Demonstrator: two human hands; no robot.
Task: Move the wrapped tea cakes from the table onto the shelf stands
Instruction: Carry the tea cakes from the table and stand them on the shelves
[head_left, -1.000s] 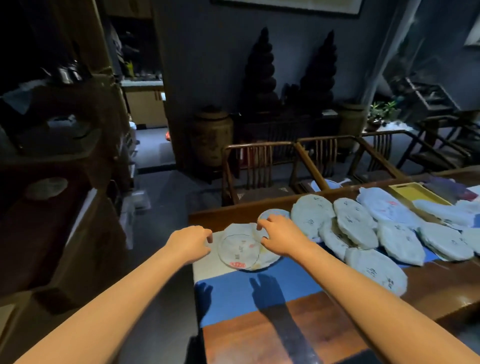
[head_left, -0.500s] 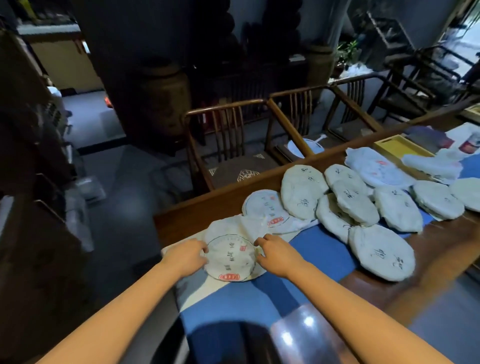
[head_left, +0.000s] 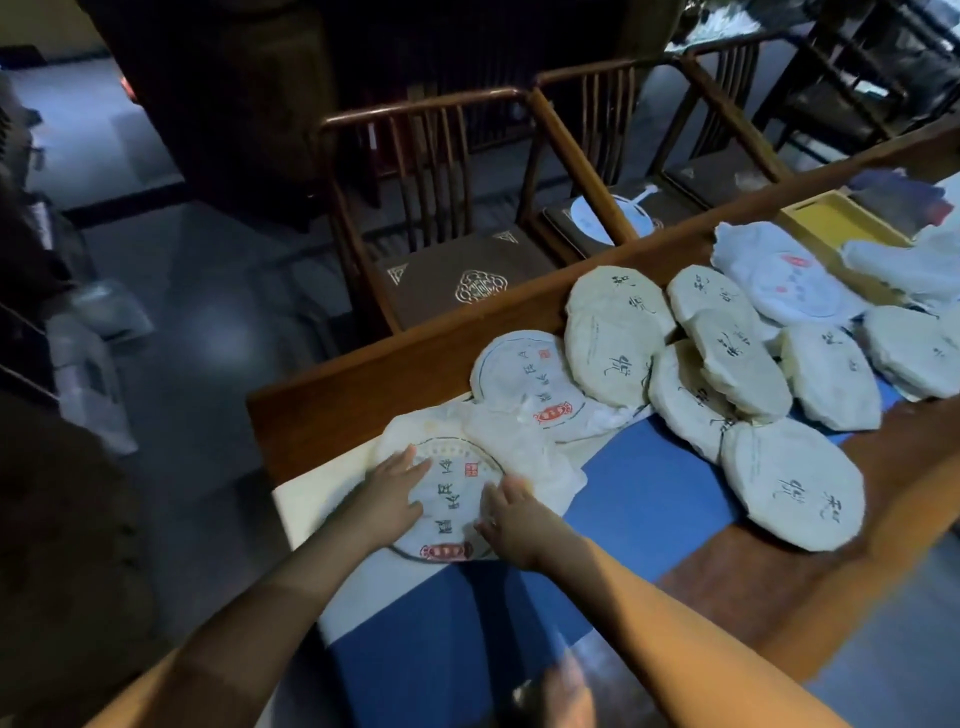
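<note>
Here, the left hand (head_left: 387, 496) and right hand (head_left: 511, 514) rest flat, fingers spread, on the nearest tea cake (head_left: 449, 506) at the bench (head_left: 363, 379) corner. It looks hard and heavy, its paper thin; lift by both edges.

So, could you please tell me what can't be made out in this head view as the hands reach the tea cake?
- Shelf stands: outside the frame.
- Grip: left hand and right hand lie on the nearest tea cake; fingers under its edge can't be seen.
- Cakes at right: cut off by the frame edge.
- Left side of the room: too dark and blurred.
</note>
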